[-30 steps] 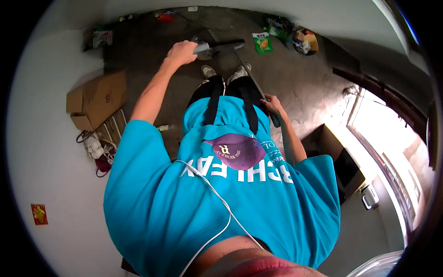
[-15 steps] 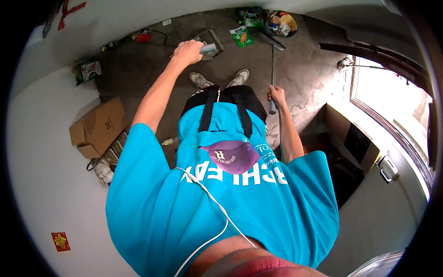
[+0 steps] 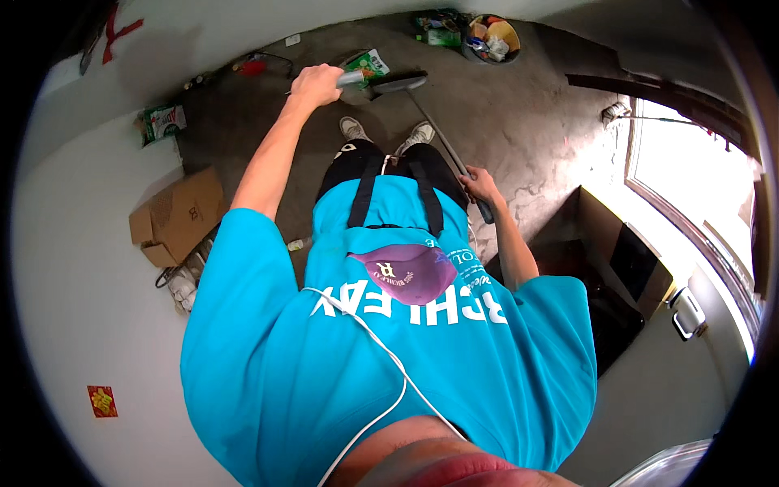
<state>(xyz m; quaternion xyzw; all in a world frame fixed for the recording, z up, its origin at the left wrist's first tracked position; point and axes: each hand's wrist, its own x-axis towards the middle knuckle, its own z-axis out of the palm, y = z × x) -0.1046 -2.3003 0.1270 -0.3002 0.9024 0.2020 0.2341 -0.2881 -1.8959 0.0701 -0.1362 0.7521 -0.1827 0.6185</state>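
Observation:
My left hand [image 3: 317, 86], arm stretched forward, is closed around the grey handle of a dustpan [image 3: 351, 78]. Most of the pan is hidden behind the hand and handle. A green and white snack packet [image 3: 369, 63] lies at or in the pan; which of these I cannot tell. My right hand [image 3: 480, 185] grips the long grey stick of a broom [image 3: 435, 130] near its top end. The broom's dark head [image 3: 399, 83] is on the floor right beside the packet and pan, ahead of my shoes.
A round bin [image 3: 511, 36] full of rubbish stands far ahead, with green packaging [image 3: 443, 37] beside it. To the left are a cardboard box [image 3: 180, 219] and a green bag [image 3: 164, 122]. At the right are a bright window [image 3: 682, 154] and a dark-fronted cabinet [image 3: 625, 252].
The broom head has swung left from near the bin to the dustpan, and the packet has moved left with it. My right hand has dropped slightly nearer me; the left has shifted slightly left.

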